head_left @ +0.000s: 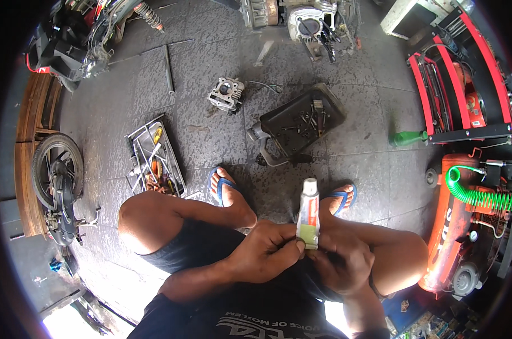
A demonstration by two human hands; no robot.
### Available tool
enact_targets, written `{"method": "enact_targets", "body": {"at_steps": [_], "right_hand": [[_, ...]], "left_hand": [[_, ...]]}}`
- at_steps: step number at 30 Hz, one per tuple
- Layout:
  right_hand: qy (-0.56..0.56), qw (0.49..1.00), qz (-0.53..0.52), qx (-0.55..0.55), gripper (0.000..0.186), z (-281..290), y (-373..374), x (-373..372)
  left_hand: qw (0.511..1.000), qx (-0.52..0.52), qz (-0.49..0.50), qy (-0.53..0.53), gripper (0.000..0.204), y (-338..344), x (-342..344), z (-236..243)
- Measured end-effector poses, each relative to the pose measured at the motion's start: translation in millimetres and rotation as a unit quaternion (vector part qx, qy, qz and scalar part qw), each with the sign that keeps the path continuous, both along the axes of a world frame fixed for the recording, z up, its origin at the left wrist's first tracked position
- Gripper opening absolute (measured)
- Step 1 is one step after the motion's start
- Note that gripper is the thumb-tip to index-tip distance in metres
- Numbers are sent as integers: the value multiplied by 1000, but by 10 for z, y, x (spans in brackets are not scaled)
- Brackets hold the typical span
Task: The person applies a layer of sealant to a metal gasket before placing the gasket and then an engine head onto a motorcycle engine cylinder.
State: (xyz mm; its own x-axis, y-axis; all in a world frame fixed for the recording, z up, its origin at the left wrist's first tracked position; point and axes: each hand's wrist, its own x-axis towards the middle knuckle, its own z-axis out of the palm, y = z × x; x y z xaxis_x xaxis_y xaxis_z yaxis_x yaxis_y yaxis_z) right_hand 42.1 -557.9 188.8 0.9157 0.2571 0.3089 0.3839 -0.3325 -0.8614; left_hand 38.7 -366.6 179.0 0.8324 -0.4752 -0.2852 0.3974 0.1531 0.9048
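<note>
A squeeze tube (308, 217), silver-white with green and orange print, stands upright between my hands with its white cap at the top. My left hand (270, 251) pinches the lower left edge of the tube between thumb and fingers. At the lower right edge, my right hand (343, 257) is closed with its fingertips against the tube's crimped end. Both hands are held close in front of my body, above my lap. Parts of the fingers behind the tube are hidden.
An engine cylinder part (226, 94) lies ahead on the tiled floor. A black pan (278, 141) holds small parts; a metal tray (177, 164) holds tools. Right are a red tool rack (448, 79), a green bottle (408, 138) and an orange compressor (445, 220). Left is a wheel (58, 169).
</note>
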Motion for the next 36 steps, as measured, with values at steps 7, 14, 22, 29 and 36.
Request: {"method": "enact_targets", "body": {"at_steps": [7, 14, 22, 29, 36], "right_hand": [[-111, 990, 64, -51, 25, -58, -123, 24], [-23, 997, 66, 44, 20, -30, -121, -19], [182, 973, 102, 100, 17, -48, -191, -60], [118, 986, 72, 98, 14, -15, -100, -54], [10, 1000, 2, 21, 22, -76, -24, -54]], "left_hand": [[996, 43, -74, -30, 16, 16, 74, 111], [941, 111, -62, -314, 8, 43, 34, -46], [920, 132, -32, -367, 13, 52, 75, -62], [924, 94, 7, -371, 11, -30, 81, -55], [999, 6, 25, -40, 18, -74, -21, -64]]}}
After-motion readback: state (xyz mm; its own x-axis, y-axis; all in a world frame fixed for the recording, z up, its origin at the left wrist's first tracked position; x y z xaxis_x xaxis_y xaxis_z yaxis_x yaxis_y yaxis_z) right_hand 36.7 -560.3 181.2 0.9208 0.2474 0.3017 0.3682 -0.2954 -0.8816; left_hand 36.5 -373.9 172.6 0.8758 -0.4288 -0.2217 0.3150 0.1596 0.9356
